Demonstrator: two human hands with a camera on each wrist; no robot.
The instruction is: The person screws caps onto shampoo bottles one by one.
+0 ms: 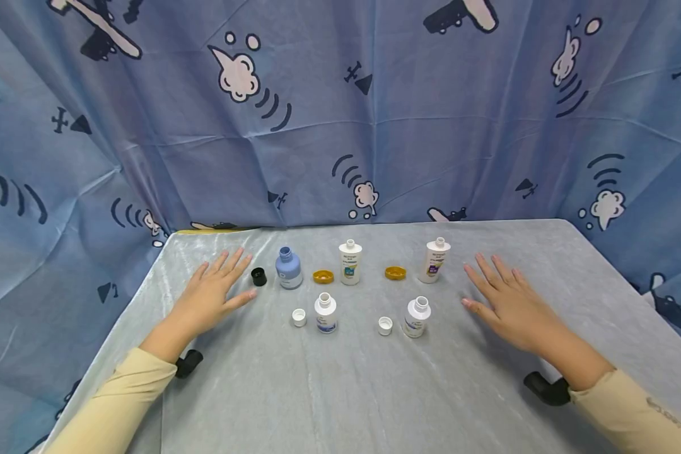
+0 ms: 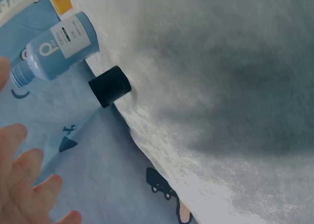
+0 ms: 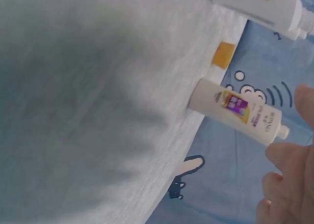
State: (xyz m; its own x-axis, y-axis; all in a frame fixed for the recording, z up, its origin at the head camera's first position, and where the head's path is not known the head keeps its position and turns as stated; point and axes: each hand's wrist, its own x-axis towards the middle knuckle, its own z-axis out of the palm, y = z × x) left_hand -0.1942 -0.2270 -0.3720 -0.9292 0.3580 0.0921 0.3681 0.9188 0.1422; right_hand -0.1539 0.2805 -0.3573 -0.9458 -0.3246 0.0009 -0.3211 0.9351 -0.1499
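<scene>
A: Left hand (image 1: pixel 209 300) is hovering empty, fingers apart, and the black cap (image 1: pixel 258 277) is sitting just right of it, the blue bottle (image 1: pixel 289 271) standing upright beyond

B: Right hand (image 1: pixel 507 308) is gripping nothing either, fingers spread; it's lying nearer the purple-labelled white bottle (image 1: pixel 434 260), which is standing upright just to its left

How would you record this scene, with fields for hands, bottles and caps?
Left hand: fingers spread, holds nothing; nearest thing: black cap
Right hand: fingers spread, holds nothing; nearest thing: back right white bottle
Other bottles: blue bottle, back middle white bottle, front left white bottle, front right white bottle
Bottle state: all five upright, uncapped
Other caps: left amber cap, right amber cap, left white cap, right white cap
Surface: grey-covered table
Backdrop: blue patterned cloth
</scene>
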